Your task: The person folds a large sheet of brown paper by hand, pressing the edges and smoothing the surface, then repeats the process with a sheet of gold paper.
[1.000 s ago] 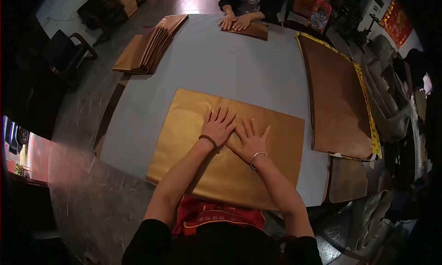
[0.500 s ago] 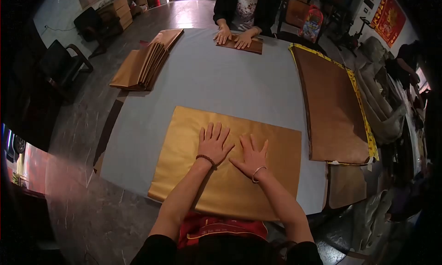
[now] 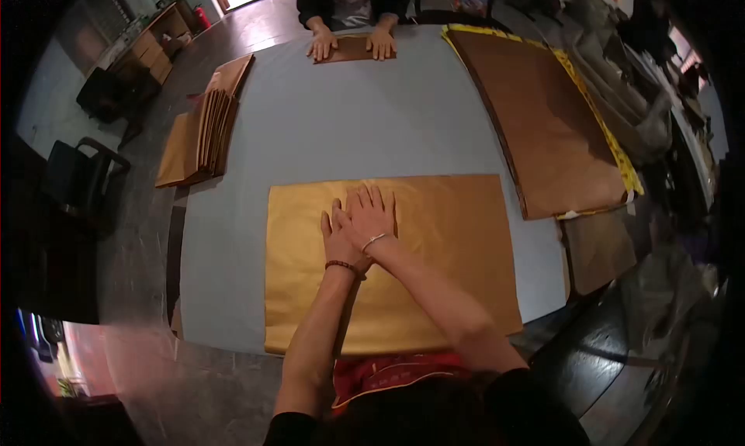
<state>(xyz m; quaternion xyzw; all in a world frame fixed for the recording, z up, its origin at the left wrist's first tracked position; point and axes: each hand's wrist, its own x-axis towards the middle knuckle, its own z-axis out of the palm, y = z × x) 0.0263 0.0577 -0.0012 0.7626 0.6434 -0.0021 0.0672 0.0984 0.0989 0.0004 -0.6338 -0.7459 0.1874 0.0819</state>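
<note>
Fingers (image 3: 371, 202) lie straight and close together, pinching nothing, in the head camera view I am monitoring. The right hand (image 3: 371, 217) lies partly over the left hand (image 3: 336, 243), both palm-down near the middle of the gold sheet (image 3: 458, 244). That sheet lies flat on the grey table (image 3: 349, 128), its 6 o'clock border at the table's near edge, just above a red apron (image 3: 388, 372). I judge the step in hand to be pressing the sheet flat. The next move would call for even pressure carried out toward 3 and 9 o'clock, so the sheet neither slides nor wrinkles. At 10 o'clock sits a stack of folded sheets (image 3: 203, 124), and at 2 o'clock a large brown sheet (image 3: 543, 120) edged in yellow. At 12 o'clock another person's hands (image 3: 320, 44) rest on a small brown piece (image 3: 353, 49). That person is cut off above the forearms. The left hand's thumb side hides beneath the right, I cannot tell whether the gold sheet is single or folded, and the frame's rim at 3 o'clock is too dark to read.
</note>
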